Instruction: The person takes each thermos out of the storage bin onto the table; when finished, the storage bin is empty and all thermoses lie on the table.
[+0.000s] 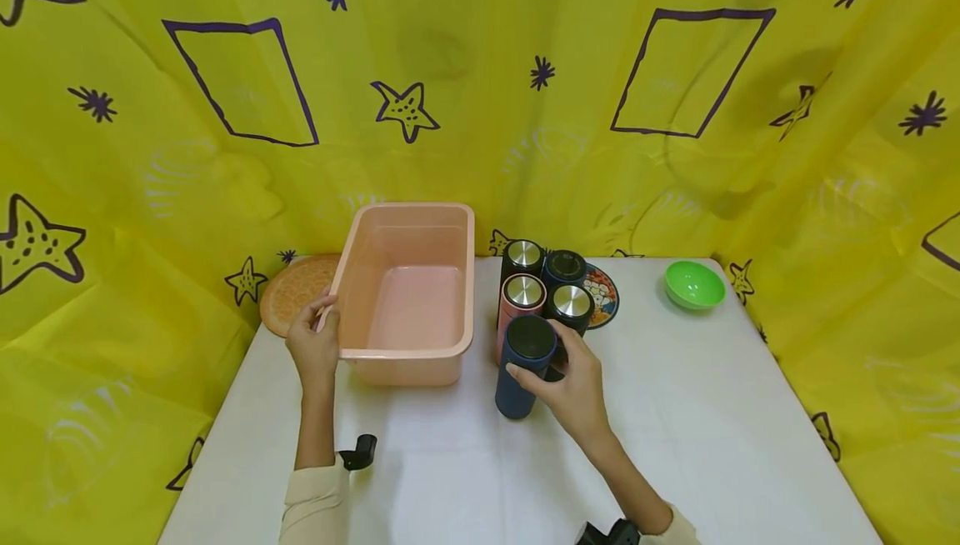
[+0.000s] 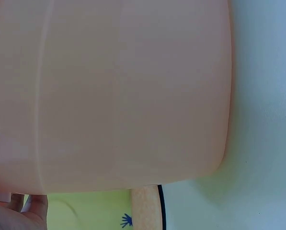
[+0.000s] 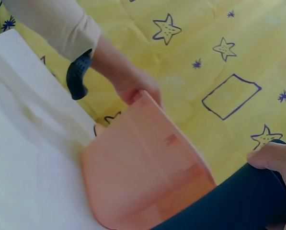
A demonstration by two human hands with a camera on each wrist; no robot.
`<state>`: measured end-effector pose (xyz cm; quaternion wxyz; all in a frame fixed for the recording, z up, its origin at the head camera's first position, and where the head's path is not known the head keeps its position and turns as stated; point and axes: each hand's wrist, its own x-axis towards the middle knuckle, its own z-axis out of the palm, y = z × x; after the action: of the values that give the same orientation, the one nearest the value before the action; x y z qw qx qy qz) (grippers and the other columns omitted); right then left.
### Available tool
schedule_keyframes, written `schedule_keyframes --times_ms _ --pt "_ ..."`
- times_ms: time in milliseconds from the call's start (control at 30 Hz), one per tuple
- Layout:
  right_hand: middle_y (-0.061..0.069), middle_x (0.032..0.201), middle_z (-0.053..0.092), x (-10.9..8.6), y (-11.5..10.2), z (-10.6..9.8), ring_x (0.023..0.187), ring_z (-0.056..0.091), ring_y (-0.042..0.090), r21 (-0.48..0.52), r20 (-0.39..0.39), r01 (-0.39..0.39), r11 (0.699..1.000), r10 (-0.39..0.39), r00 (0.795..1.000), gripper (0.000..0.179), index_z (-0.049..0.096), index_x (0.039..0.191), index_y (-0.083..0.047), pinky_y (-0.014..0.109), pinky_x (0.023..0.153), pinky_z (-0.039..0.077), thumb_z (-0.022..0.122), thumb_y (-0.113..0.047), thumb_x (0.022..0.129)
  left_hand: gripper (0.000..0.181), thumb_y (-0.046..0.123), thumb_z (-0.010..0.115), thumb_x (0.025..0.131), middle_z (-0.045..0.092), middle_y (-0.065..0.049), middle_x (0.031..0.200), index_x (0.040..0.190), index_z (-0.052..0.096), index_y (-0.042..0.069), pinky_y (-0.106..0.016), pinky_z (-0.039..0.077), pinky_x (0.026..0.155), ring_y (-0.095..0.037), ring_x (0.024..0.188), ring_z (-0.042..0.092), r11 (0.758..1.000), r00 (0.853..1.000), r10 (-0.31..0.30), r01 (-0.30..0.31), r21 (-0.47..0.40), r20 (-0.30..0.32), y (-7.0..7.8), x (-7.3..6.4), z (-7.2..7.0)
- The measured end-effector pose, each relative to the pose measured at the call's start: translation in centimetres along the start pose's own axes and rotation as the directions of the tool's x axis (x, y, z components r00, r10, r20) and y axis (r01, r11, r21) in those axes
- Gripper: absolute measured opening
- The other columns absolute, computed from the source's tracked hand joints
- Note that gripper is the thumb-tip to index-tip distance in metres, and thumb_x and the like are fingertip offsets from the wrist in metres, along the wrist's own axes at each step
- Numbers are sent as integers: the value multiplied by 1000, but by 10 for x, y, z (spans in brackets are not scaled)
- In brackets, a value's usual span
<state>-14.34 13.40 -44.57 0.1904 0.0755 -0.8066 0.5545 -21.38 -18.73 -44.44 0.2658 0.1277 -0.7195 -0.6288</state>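
Observation:
A pink plastic tub [image 1: 405,366] sits left of centre, its inside bare. My left hand [image 1: 315,341] grips its left rim, thumb and fingers on either side of the edge; in the left wrist view the tub's wall [image 2: 133,96] hides most of the fingers. My right hand [image 1: 573,382] holds a dark blue flask [image 1: 516,391] with a black lid, slightly tilted, thumb in front and fingers behind. The flask [image 3: 229,201] also crosses the lower right of the right wrist view. Right behind it stand a pink flask [image 1: 510,312] and several dark flasks [image 1: 567,303], some with silver-topped lids.
A round patterned plate [image 1: 604,299] lies partly hidden behind the flasks. At the back right is a green bowl [image 1: 695,287]. A round brownish board [image 1: 288,295] lies behind the tub's left side. Yellow patterned cloth [image 1: 480,153] surrounds the white table [image 1: 450,478].

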Motion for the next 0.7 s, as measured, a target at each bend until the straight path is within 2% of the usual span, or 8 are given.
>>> schedule_keyframes --times_ms 167,300,433,567,700 --pt "8 110 63 -3 2 6 96 60 13 -74 -71 -17 997 12 997 69 60 124 -4 24 74 58 91 -12 63 22 -7 57 89 60 -25 130 108 65 -16 -6 48 83 -36 122 59 1000 1000 -10 10 2 -1 1 0 0" --pt "11 107 61 -4 5 11 93 59 16 -119 -117 7 993 -21 993 71 59 124 0 31 70 59 92 -14 63 22 -7 57 89 61 -22 130 108 65 -16 -6 48 84 -35 122 58 1000 1000 -13 13 -8 1 2 -1 0" --pt "12 105 60 -6 9 15 91 58 17 -161 -150 24 987 -48 988 71 59 122 2 37 69 57 92 -16 62 22 -7 57 89 59 -25 131 108 65 -16 -6 47 83 -35 121 59 1000 1000 -11 11 3 2 1 -1 0" --pt "12 103 58 -6 10 18 93 58 17 -161 -171 13 987 -41 984 70 59 120 1 41 70 57 93 -17 62 23 -7 57 88 60 -24 131 108 65 -16 -5 47 83 -37 121 59 1000 1000 -14 14 -4 0 -2 1 1" --pt "12 103 57 -5 10 21 94 59 19 -163 -188 8 987 -39 981 70 58 120 -1 43 71 58 93 -19 62 22 -6 58 89 63 -19 130 108 67 -13 -4 47 83 -36 121 59 999 1000 -21 20 -31 -7 -17 8 1"
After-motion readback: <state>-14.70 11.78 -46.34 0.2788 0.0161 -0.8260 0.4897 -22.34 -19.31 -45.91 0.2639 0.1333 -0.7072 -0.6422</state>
